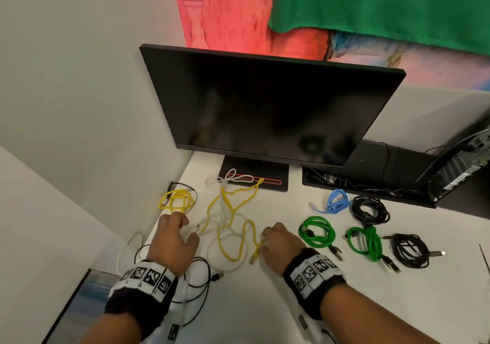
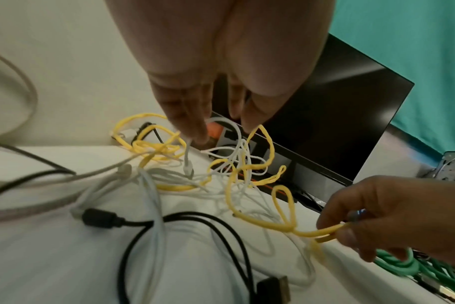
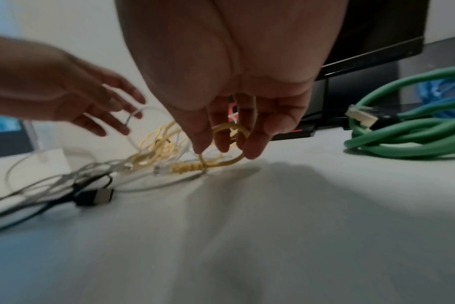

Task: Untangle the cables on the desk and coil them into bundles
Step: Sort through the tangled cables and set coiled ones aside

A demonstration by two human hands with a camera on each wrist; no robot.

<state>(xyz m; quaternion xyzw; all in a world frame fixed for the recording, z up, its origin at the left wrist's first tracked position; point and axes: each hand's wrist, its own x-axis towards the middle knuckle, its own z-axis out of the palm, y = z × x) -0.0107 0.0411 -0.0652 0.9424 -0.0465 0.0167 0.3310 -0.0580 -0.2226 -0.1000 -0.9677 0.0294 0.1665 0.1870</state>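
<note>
A white worktop [image 1: 305, 304] fills a corner between pale walls, seen from above by a person reaching both arms forward. Nearest the viewer, each wrist wears a black band with black-and-white square markers. Just past the left wrist, a loose black cable [image 1: 201, 277] and a thin white cable [image 1: 127, 248] trail toward the worktop's left edge.

The left hand [image 1: 172, 240] hovers palm down over the tangle, its fingers [image 2: 192, 123] pinching the end of a white cable [image 2: 187, 162] that hangs down from them. The right hand [image 1: 281, 245] pinches a yellow cable [image 1: 233, 227] close to its plug end, fingers [image 3: 255, 142] curled around a small loop of it.

Between the two hands, the yellow cable lies twisted together with white strands in a loose knot that stretches away toward the monitor's stand [image 1: 254, 174].

To the right of the right hand sit coiled bundles, each apart from the tangle: two green bundles [image 1: 318, 232] nearest, then two black bundles [image 1: 409, 249], and a blue bundle [image 1: 336, 201] farther back. To the left, beyond the left hand, a small yellow coil [image 1: 177, 200] rests by the wall.

Farthest back, a dark monitor [image 1: 265, 105] leans over the worktop, with red and green fabric [image 1: 384, 4] hanging behind it.
</note>
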